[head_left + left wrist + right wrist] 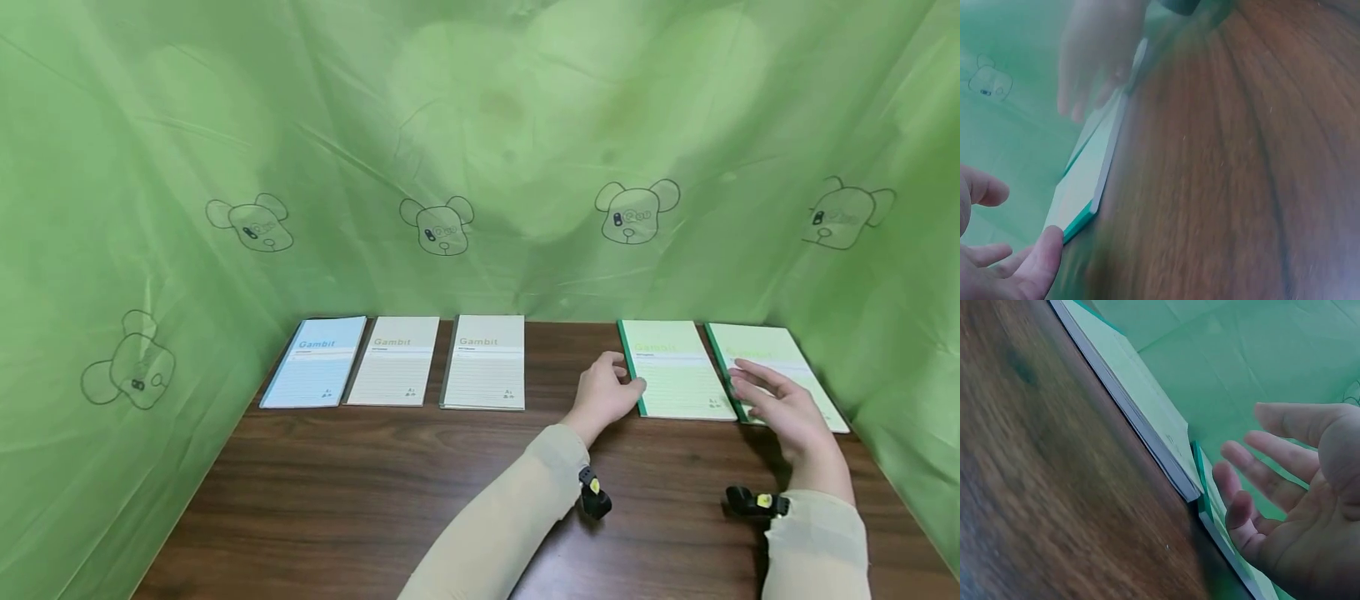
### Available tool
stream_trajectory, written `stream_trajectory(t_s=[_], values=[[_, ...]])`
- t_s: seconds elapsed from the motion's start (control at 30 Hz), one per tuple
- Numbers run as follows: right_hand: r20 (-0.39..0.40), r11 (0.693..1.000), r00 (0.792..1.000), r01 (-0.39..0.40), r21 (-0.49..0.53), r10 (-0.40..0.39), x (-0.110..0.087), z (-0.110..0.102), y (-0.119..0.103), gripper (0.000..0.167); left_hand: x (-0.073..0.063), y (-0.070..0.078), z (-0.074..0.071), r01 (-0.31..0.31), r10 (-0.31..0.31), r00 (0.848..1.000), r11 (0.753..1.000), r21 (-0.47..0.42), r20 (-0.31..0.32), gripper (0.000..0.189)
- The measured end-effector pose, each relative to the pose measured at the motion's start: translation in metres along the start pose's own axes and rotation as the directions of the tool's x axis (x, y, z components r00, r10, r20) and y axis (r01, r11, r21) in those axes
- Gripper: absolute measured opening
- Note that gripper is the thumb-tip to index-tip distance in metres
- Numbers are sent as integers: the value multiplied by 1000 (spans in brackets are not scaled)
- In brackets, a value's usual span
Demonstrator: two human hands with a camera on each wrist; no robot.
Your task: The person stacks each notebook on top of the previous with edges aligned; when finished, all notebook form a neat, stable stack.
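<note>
Two pale green notebooks with dark green spines lie side by side at the right in the head view. My left hand (606,390) is beside the spine of the inner green notebook (678,379), its fingers relaxed. In the left wrist view the thumb (1047,253) meets this notebook's green corner, with the other fingers apart from it. Over the outer green notebook (813,387) hovers my right hand (783,408), fingers loosely bent and spread. The right wrist view shows nothing in that palm; its fingertips (1241,506) overlap the outer notebook's cover.
Farther left on the brown wooden table (337,500) lie a blue notebook (318,367), a white notebook (393,362) and another white notebook (483,367) in a row. Green curtain (517,150) with bear-face prints encloses the back and both sides.
</note>
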State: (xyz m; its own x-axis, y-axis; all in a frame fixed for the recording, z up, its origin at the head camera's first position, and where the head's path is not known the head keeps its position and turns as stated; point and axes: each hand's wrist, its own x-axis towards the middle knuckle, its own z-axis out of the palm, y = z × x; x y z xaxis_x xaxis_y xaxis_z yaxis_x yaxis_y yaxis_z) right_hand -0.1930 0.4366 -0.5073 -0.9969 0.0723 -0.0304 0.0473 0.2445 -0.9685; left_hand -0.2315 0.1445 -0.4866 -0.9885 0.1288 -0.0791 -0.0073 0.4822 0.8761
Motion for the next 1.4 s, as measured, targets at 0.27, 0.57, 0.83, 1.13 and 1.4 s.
stream_trajectory(t_s=[0.27,0.57,0.83,1.13,1.4], values=[[55,975,994,-78,-209,91,4,-2,1,55,1,-2,15,19,-19,1000,1000,21,18,51],[132,922,976,-114,-371,174,3,8,-24,80,9,-15,32,-13,14,1000,998,60,-15,45],[145,920,972,-122,-372,188,4,21,-31,80,-7,-10,16,52,-53,995,998,-19,-82,37],[153,958,978,-96,-270,141,5,30,-30,70,-15,-12,9,60,-75,987,992,-112,-140,35],[138,963,976,-136,-232,171,5,32,-25,68,-16,-15,8,87,-115,983,978,-191,-140,39]])
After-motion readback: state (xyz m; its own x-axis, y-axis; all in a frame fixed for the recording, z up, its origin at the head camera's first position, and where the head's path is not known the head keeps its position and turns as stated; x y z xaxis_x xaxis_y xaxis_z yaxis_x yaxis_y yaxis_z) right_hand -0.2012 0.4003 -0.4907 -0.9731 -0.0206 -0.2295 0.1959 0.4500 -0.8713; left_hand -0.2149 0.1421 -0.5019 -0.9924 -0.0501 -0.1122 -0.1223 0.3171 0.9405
